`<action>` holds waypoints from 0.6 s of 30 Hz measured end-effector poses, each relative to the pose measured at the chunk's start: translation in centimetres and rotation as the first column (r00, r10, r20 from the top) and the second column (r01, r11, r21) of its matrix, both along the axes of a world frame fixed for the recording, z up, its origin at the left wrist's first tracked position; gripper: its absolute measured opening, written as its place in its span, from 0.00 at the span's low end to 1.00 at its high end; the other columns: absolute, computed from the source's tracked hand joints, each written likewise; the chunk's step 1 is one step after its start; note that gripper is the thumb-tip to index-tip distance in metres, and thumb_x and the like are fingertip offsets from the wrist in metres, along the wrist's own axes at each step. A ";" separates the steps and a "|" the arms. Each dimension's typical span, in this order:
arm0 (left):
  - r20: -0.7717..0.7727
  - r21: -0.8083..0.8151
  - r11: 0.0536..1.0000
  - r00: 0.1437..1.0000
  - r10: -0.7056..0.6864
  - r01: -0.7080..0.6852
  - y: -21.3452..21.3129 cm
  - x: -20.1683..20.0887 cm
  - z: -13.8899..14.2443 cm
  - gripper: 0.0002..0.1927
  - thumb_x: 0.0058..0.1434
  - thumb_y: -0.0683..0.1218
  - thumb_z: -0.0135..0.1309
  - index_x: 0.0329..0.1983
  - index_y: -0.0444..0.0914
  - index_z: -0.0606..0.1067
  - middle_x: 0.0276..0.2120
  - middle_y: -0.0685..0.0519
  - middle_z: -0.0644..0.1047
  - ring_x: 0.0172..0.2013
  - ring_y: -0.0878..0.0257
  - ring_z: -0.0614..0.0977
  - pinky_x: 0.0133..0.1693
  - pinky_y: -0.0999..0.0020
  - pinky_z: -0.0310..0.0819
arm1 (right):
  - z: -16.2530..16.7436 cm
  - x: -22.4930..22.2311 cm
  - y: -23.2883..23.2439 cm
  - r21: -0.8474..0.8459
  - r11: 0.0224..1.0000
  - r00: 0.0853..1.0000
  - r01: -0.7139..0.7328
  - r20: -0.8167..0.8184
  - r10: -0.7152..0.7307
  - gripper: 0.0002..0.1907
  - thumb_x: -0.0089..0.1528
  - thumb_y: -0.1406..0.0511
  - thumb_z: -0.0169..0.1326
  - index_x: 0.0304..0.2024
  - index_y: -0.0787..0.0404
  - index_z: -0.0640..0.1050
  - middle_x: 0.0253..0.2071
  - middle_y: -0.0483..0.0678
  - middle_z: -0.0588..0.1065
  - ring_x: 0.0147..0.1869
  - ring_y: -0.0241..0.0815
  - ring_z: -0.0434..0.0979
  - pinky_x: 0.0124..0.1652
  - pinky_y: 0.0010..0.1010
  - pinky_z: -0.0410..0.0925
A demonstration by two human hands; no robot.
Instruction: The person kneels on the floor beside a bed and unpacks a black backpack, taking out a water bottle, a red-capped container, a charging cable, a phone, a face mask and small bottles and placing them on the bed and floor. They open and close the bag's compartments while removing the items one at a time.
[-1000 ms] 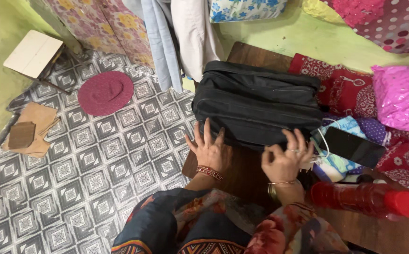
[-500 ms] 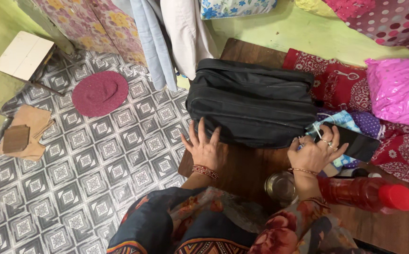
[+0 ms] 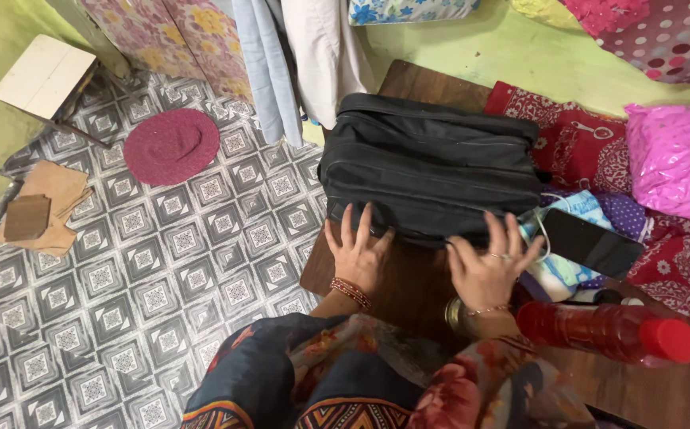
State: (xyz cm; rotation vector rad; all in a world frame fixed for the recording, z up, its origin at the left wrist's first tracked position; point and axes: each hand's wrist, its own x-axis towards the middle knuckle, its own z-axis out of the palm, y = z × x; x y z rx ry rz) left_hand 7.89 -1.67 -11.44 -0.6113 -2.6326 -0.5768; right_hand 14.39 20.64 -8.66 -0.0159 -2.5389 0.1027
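Pressing both open palms at the near edge of the black bag (image 3: 432, 171), you steady it. Your left hand (image 3: 358, 256) and right hand (image 3: 488, 272) grip nothing, fingers spread; the bag lies just beyond them on the wooden table (image 3: 408, 278), a red bottle (image 3: 607, 332) right of your right wrist.

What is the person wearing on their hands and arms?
The left hand has a stack of red and orange bangles at the wrist. The right hand wears a ring on a finger and a thin chain bracelet at the wrist. Both forearms are bare; the clothing below is dark with a bright flower pattern.
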 end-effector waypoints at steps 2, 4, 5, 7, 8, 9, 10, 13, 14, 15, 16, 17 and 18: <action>-0.004 0.000 1.000 1.000 0.005 -0.005 0.0 0.1 0.2 0.18 0.59 0.52 0.59 0.53 0.56 0.81 0.74 0.47 0.57 0.73 0.40 0.53 0.67 0.23 0.40 | 0.0 -0.7 -0.6 -0.047 0.996 0.996 -0.078 0.045 0.080 0.04 0.60 0.57 0.65 0.38 0.41 0.85 0.72 0.49 0.64 0.82 0.58 0.50 0.73 0.73 0.35; 0.023 0.002 1.000 1.000 0.006 -0.006 0.0 0.2 0.3 0.17 0.59 0.53 0.58 0.52 0.56 0.81 0.74 0.47 0.57 0.73 0.39 0.52 0.66 0.23 0.39 | 0.1 -1.6 -1.0 0.001 0.995 0.990 -0.102 0.095 0.102 0.07 0.59 0.56 0.66 0.40 0.41 0.85 0.73 0.48 0.63 0.83 0.58 0.48 0.72 0.74 0.34; 0.053 0.003 1.000 0.999 0.005 -0.005 -0.1 0.4 0.3 0.17 0.58 0.53 0.58 0.52 0.56 0.82 0.73 0.46 0.57 0.73 0.39 0.52 0.66 0.23 0.39 | 0.1 -1.9 -1.1 0.025 0.993 0.986 -0.118 0.121 0.114 0.08 0.58 0.55 0.66 0.41 0.41 0.86 0.74 0.47 0.63 0.83 0.57 0.48 0.72 0.75 0.33; 0.065 0.006 1.000 0.998 0.011 -0.011 -0.3 0.5 0.4 0.17 0.58 0.53 0.58 0.51 0.56 0.82 0.73 0.47 0.57 0.73 0.39 0.51 0.66 0.23 0.38 | 0.3 -2.4 -1.1 0.062 0.993 0.984 -0.105 0.149 0.095 0.12 0.58 0.54 0.66 0.45 0.41 0.85 0.75 0.48 0.62 0.83 0.58 0.47 0.71 0.76 0.33; 0.048 0.008 1.000 0.999 0.016 -0.016 -0.4 0.6 0.3 0.16 0.59 0.53 0.58 0.51 0.56 0.82 0.74 0.47 0.57 0.73 0.39 0.51 0.66 0.23 0.38 | 0.4 -2.7 -1.1 0.080 0.992 0.983 -0.100 0.162 0.086 0.14 0.58 0.54 0.66 0.47 0.41 0.85 0.75 0.48 0.61 0.83 0.59 0.46 0.70 0.77 0.33; 0.031 0.010 1.000 0.999 0.020 -0.021 -0.5 0.8 0.3 0.16 0.59 0.53 0.58 0.51 0.56 0.82 0.74 0.47 0.57 0.74 0.40 0.51 0.67 0.24 0.38 | 0.5 -2.9 -1.1 0.079 0.993 0.981 -0.093 0.178 0.078 0.17 0.58 0.53 0.66 0.49 0.41 0.84 0.76 0.48 0.61 0.84 0.59 0.46 0.70 0.78 0.32; 0.036 -0.002 1.000 0.999 0.019 -0.019 -0.5 0.9 0.3 0.15 0.59 0.53 0.58 0.50 0.56 0.82 0.74 0.47 0.57 0.74 0.40 0.51 0.67 0.23 0.38 | 0.6 -3.2 -1.0 0.078 0.993 0.979 -0.085 0.192 0.069 0.20 0.57 0.52 0.66 0.52 0.41 0.84 0.76 0.48 0.60 0.84 0.59 0.45 0.69 0.78 0.32; 0.075 -0.037 0.999 0.997 0.017 -0.015 -0.6 1.2 0.3 0.13 0.59 0.54 0.58 0.48 0.56 0.83 0.73 0.48 0.57 0.74 0.40 0.50 0.66 0.22 0.37 | 1.2 -4.3 -1.1 0.103 0.993 0.969 -0.063 0.244 0.036 0.27 0.54 0.48 0.66 0.56 0.43 0.82 0.78 0.50 0.58 0.84 0.61 0.43 0.68 0.79 0.31; 0.101 -0.044 0.999 0.995 0.017 -0.012 -0.6 1.3 0.3 0.13 0.59 0.54 0.58 0.46 0.56 0.83 0.73 0.48 0.57 0.74 0.40 0.50 0.67 0.22 0.37 | 1.4 -4.6 -1.2 0.117 0.992 0.965 -0.054 0.260 0.022 0.29 0.53 0.47 0.66 0.57 0.43 0.82 0.79 0.51 0.56 0.84 0.62 0.42 0.67 0.78 0.31; 0.127 -0.051 0.999 0.992 0.016 -0.010 -0.5 1.3 0.4 0.12 0.59 0.54 0.58 0.45 0.56 0.83 0.73 0.48 0.57 0.74 0.40 0.50 0.67 0.22 0.37 | 1.7 -4.9 -1.2 0.108 0.993 0.959 -0.049 0.283 0.016 0.31 0.51 0.47 0.67 0.57 0.44 0.82 0.79 0.52 0.56 0.84 0.62 0.41 0.67 0.79 0.30; 0.149 -0.044 0.999 0.988 0.026 -0.020 -0.6 1.4 0.4 0.12 0.58 0.54 0.58 0.46 0.56 0.83 0.73 0.48 0.57 0.73 0.39 0.50 0.66 0.22 0.36 | 2.0 -5.1 -1.3 0.098 0.994 0.952 -0.042 0.305 0.011 0.33 0.49 0.47 0.67 0.57 0.44 0.82 0.79 0.53 0.55 0.84 0.63 0.39 0.66 0.79 0.30; 0.171 -0.036 0.999 0.985 0.036 -0.030 -0.7 1.4 0.5 0.13 0.58 0.54 0.58 0.46 0.57 0.83 0.73 0.48 0.57 0.73 0.39 0.49 0.66 0.22 0.36 | 2.3 -5.2 -1.4 0.089 0.995 0.945 -0.036 0.328 0.005 0.35 0.47 0.47 0.67 0.57 0.45 0.81 0.79 0.53 0.54 0.83 0.63 0.38 0.65 0.79 0.29; 0.193 -0.027 0.999 0.980 0.044 -0.039 -0.7 1.5 0.5 0.14 0.57 0.54 0.58 0.47 0.57 0.82 0.72 0.47 0.57 0.73 0.39 0.49 0.65 0.22 0.35 | 2.5 -5.1 -1.5 0.070 0.996 0.949 -0.052 0.315 0.028 0.33 0.48 0.47 0.67 0.55 0.45 0.82 0.78 0.54 0.53 0.83 0.64 0.38 0.65 0.79 0.29</action>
